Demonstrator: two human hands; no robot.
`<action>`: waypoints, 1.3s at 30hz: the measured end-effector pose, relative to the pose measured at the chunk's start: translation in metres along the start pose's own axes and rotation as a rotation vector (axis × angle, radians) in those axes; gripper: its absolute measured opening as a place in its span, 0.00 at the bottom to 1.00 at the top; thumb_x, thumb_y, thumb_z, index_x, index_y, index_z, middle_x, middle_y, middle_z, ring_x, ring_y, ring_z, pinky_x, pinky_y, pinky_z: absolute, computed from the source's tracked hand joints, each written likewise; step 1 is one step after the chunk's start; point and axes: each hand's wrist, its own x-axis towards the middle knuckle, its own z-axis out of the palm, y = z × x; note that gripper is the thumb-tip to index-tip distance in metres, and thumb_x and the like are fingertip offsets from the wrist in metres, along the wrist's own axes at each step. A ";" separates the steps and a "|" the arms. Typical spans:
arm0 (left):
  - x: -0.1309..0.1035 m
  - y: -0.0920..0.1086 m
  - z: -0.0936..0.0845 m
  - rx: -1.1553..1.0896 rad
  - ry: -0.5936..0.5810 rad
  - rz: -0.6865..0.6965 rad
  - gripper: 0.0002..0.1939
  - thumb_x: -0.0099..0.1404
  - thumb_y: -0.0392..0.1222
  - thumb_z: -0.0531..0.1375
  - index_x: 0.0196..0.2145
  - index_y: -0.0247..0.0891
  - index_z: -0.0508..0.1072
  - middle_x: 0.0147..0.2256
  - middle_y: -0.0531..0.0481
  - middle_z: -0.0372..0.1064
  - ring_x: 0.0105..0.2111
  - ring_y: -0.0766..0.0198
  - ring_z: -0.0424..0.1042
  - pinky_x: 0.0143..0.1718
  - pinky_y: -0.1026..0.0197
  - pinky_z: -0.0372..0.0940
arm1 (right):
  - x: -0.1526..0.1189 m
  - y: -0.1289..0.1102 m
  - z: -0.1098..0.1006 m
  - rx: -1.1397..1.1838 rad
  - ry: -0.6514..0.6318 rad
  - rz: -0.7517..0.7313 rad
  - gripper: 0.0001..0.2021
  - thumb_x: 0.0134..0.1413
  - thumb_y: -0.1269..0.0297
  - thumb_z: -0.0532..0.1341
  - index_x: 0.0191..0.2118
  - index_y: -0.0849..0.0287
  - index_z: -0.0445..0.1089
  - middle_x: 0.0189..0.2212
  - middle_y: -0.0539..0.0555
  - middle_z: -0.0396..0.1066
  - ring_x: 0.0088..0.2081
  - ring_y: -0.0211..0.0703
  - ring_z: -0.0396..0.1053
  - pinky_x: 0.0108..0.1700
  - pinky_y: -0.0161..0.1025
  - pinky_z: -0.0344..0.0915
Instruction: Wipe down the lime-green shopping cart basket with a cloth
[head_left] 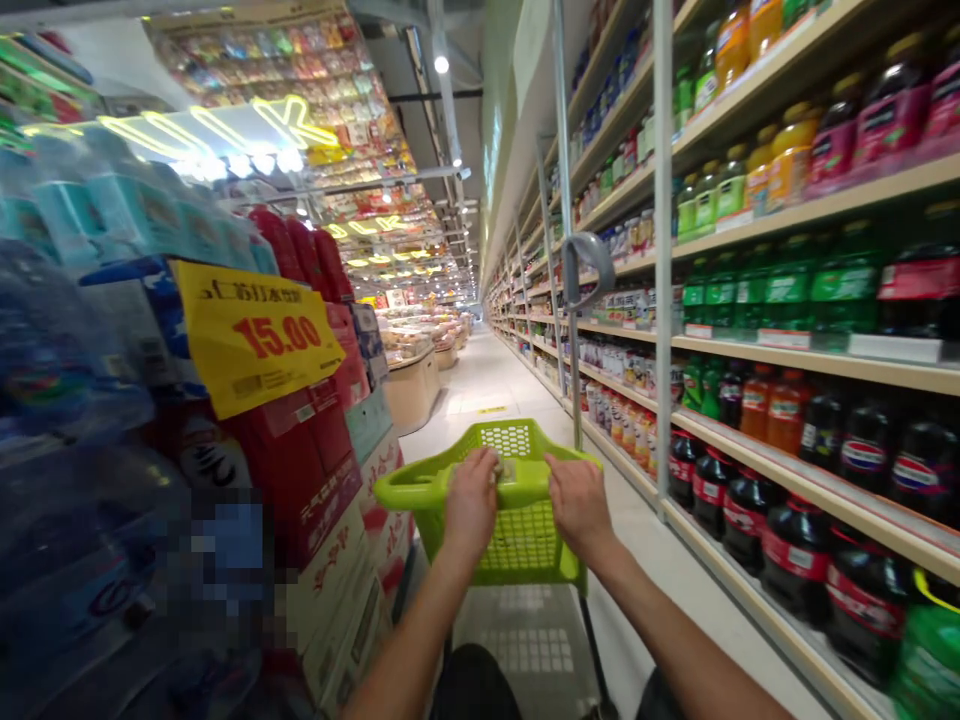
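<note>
A green plastic shopping cart (491, 570) stands in front of me, its handlebar (523, 485) running across the near side of the basket. Wrapped over the bar left of its middle is my left hand (472, 505), closed on it. My right hand (581, 505) is closed around the bar at its right part. Both forearms reach forward from the bottom of the view. Through the mesh of the basket I make out no goods. Below it, my dark-clothed knees show at the bottom edge.
Shelves of bottled drinks (795, 290) line the right side, with a metal post (663, 250) near the cart. Stacked cartons (322, 470) and bottle packs crowd the left, under a yellow price sign (259, 335). A pale floor aisle (480, 365) runs ahead past a display bin (412, 390).
</note>
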 end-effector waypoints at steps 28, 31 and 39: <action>-0.004 -0.028 -0.022 0.049 0.126 -0.115 0.17 0.57 0.31 0.49 0.43 0.39 0.68 0.46 0.45 0.66 0.47 0.58 0.65 0.50 0.52 0.61 | -0.005 -0.002 0.005 0.046 0.049 -0.009 0.28 0.53 0.74 0.46 0.61 0.63 0.43 0.32 0.55 0.67 0.37 0.45 0.61 0.48 0.48 0.53; 0.001 0.022 0.003 -0.024 -0.047 0.057 0.20 0.54 0.27 0.50 0.43 0.39 0.68 0.48 0.46 0.66 0.48 0.61 0.64 0.50 0.55 0.61 | -0.005 -0.001 0.003 0.045 0.050 -0.016 0.28 0.54 0.74 0.46 0.61 0.63 0.42 0.33 0.55 0.67 0.38 0.45 0.61 0.48 0.48 0.53; -0.004 -0.004 -0.016 0.172 0.046 -0.002 0.19 0.55 0.29 0.50 0.44 0.41 0.67 0.48 0.45 0.67 0.48 0.56 0.65 0.54 0.41 0.50 | -0.006 0.008 -0.004 0.053 0.069 -0.034 0.28 0.54 0.74 0.46 0.61 0.61 0.42 0.33 0.55 0.67 0.38 0.45 0.61 0.47 0.48 0.54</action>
